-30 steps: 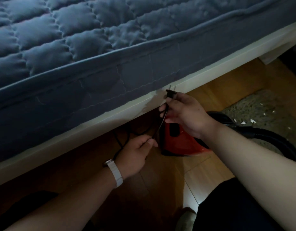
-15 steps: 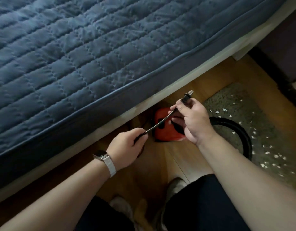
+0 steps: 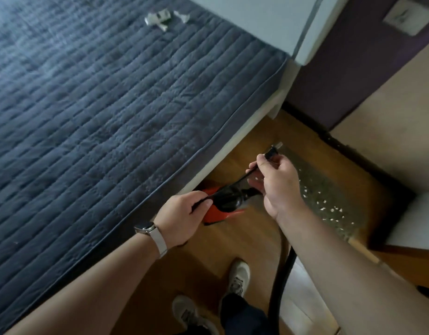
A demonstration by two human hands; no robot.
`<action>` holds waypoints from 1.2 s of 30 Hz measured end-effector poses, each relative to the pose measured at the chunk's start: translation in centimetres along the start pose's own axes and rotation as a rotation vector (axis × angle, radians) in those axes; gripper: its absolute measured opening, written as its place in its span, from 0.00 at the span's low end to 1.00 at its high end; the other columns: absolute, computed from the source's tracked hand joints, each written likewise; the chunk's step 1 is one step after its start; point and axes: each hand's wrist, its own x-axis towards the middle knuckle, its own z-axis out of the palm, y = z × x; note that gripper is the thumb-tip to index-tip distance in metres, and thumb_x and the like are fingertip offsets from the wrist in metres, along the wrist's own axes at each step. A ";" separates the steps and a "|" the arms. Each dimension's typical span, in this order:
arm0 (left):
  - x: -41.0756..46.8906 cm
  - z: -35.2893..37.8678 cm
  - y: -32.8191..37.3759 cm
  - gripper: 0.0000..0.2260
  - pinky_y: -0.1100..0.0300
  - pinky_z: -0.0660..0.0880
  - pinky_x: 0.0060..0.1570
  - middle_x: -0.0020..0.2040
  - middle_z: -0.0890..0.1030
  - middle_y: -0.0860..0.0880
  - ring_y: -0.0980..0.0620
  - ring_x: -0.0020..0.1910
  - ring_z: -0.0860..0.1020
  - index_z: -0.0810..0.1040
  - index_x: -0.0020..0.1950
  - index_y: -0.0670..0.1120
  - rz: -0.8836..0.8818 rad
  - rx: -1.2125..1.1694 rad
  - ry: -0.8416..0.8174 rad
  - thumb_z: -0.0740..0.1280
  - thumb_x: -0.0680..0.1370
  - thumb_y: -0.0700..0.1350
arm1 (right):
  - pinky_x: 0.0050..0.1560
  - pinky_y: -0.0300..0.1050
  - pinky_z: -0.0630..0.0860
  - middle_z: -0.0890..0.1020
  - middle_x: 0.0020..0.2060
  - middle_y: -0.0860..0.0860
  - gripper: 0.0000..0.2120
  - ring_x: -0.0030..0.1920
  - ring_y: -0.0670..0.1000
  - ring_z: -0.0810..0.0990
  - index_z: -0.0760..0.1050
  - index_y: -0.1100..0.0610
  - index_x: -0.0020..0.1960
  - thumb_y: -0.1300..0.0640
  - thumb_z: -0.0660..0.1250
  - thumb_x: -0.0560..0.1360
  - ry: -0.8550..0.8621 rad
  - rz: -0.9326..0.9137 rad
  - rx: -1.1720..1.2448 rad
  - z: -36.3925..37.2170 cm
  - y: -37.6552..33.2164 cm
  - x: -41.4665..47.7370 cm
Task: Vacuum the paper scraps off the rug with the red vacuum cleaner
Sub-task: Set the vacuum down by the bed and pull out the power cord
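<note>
We've got the cord (image 3: 230,186) pulled straight between both hands: left hand (image 3: 182,218) curled round its low end, right hand (image 3: 278,187) pinching the plug (image 3: 271,153). It runs 8 to 2 o'clock, prongs aimed at 2. Vacuum (image 3: 216,213) sits on the floor (image 3: 245,243) under the cord, by the bed (image 3: 112,117); rug (image 3: 329,189) with scraps (image 3: 334,210) at its 3 o'clock.

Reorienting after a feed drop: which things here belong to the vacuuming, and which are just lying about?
Job: vacuum; cord, held in left hand and right hand; plug; hose; rug; scraps.
Lying about: bed; crumpled paper on it; shoes.
</note>
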 end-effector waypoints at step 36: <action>24.8 -5.8 14.7 0.24 0.56 0.64 0.29 0.26 0.67 0.51 0.55 0.25 0.66 0.65 0.28 0.49 0.359 0.083 -0.485 0.61 0.79 0.61 | 0.26 0.41 0.54 0.66 0.28 0.49 0.12 0.26 0.46 0.60 0.75 0.59 0.55 0.52 0.58 0.84 0.241 0.035 0.389 -4.8 -17.8 9.9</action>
